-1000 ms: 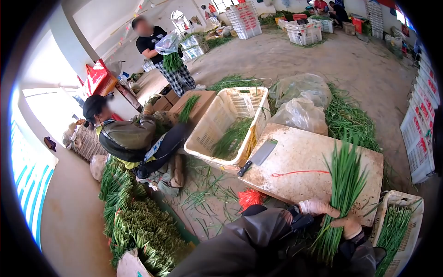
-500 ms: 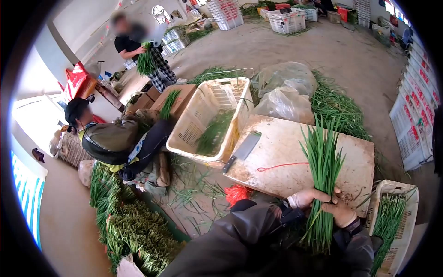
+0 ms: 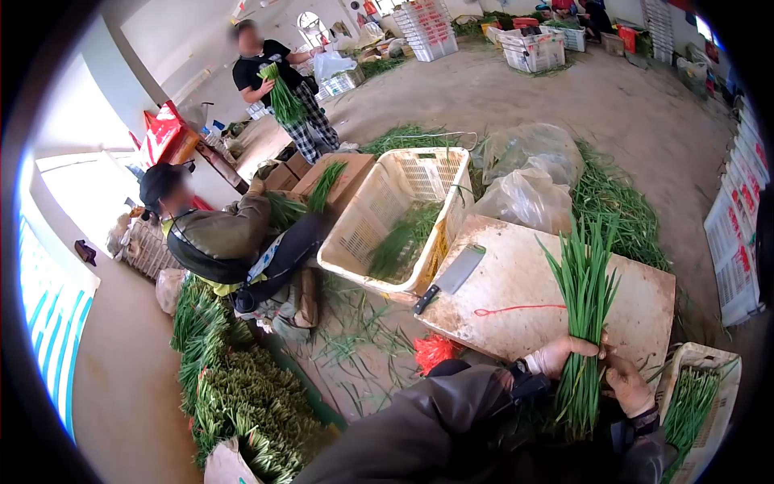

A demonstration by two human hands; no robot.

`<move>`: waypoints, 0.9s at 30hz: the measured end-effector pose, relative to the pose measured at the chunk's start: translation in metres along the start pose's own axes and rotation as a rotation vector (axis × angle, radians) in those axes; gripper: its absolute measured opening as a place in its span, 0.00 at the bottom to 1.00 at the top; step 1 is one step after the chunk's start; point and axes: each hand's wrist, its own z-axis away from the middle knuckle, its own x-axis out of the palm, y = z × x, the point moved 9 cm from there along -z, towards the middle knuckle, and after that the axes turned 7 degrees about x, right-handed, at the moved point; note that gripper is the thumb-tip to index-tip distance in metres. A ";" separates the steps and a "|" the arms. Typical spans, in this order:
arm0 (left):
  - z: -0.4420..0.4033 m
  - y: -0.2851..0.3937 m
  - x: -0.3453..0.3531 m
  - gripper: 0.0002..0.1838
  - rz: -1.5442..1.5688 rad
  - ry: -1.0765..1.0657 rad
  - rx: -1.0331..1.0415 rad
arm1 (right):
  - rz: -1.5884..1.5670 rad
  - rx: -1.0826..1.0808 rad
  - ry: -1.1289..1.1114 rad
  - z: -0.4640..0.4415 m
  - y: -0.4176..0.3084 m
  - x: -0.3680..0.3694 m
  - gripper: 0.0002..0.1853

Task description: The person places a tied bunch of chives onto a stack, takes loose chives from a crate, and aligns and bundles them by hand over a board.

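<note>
My left hand [image 3: 562,356] wraps round the middle of an upright bunch of garlic chives [image 3: 586,294], its flat green leaves fanning out at the top. On the right side of the bunch, my right hand [image 3: 630,385] has its fingers curled against the stalks; some of its fingertips are hidden behind them. Just beyond my hands lies a worn, stained white board [image 3: 516,278]. On it rest a red tie [image 3: 516,310] and, at the left edge, a cleaver [image 3: 453,277] with a black handle.
A white crate [image 3: 339,250] with loose green leaves stands beyond the board's left. At right is a smaller crate [image 3: 730,395] of chives. Tied bunches [image 3: 250,395] are piled at lower left. One person [image 3: 222,234] sits at left; another [image 3: 282,89] stands behind holding chives.
My view has turned slightly left, so the scene sits further right. My right thumb has drawn back to the edge of the bunch. The standing person now reaches an arm out sideways.
</note>
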 end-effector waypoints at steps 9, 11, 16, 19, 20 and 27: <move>-0.004 0.008 -0.019 0.24 0.131 0.055 0.007 | -0.148 0.023 0.121 -0.004 0.063 -0.024 0.42; -0.003 0.010 -0.019 0.25 0.178 0.059 0.008 | -0.212 0.026 0.015 0.003 0.004 0.000 0.43; -0.002 0.010 -0.022 0.28 0.172 0.100 -0.030 | -0.011 -0.042 -0.051 -0.003 -0.002 0.002 0.45; -0.003 0.007 -0.025 0.27 0.165 0.114 -0.052 | 0.028 -0.103 -0.015 0.000 -0.025 0.009 0.47; -0.004 0.006 -0.027 0.27 0.160 0.116 -0.059 | 0.020 -0.118 0.004 0.001 -0.032 0.011 0.48; -0.007 -0.010 -0.030 0.23 0.274 0.120 -0.145 | -0.196 -0.035 -0.101 -0.004 -0.018 0.020 0.52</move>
